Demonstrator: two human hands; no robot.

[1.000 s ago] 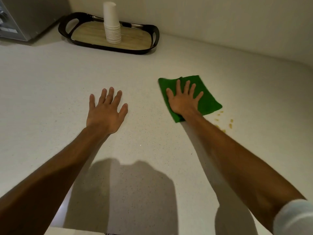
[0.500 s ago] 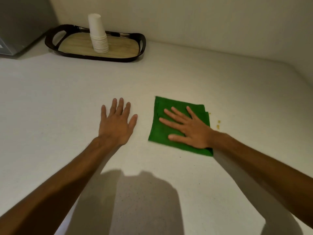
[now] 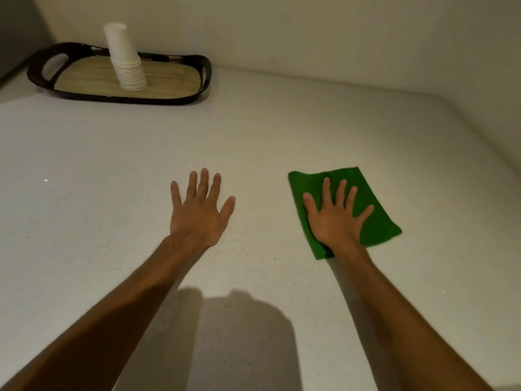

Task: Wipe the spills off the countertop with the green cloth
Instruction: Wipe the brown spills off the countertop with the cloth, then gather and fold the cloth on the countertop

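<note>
Green cloth [image 3: 375, 221], folded flat, unstained

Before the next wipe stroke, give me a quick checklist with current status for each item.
1. Right hand flat on green cloth: ok.
2. Cloth lying flat on countertop: ok.
3. Left hand resting on bare counter, apart from the cloth: ok.
4. Spills visible around the cloth: none seen; under it, cannot tell.
5. Tray with cup stack far from the wiping area: ok.
</note>
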